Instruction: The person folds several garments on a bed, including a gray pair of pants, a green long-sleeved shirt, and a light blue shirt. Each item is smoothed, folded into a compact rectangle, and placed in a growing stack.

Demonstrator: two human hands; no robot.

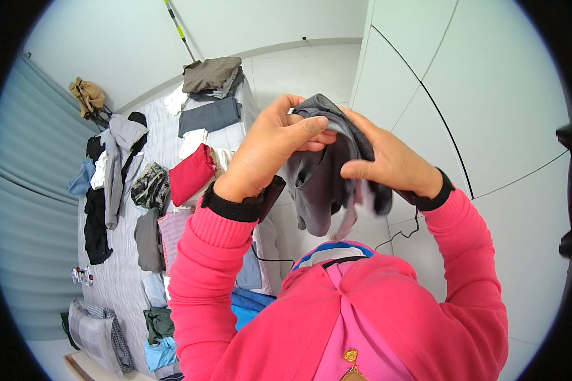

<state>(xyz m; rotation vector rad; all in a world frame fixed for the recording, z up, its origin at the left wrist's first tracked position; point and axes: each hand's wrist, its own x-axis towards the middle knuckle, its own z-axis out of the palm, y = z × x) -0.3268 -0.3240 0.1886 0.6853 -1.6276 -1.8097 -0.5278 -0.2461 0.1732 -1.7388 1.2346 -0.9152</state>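
A dark grey garment [311, 190] hangs bunched in front of my chest, held up in the air by both hands. At its upper left edge, my left hand [270, 140] is closed on the cloth, with the thumb across a fold. My right hand [394, 155] grips the right side; its thumb shows in front while the other fingers are partly hidden behind the cloth. The lower folds dangle loosely, and a lighter pinkish part at the bottom is blurred. What kind of garment it is, I cannot tell.
On the left, a bed [124, 254] carries many clothes: a red folded garment [192, 166], a grey hooded jacket [115, 159], a brown folded stack [211, 75]. A pillow [95, 333] lies at the near left. White cabinet doors [419, 133] stand on the right.
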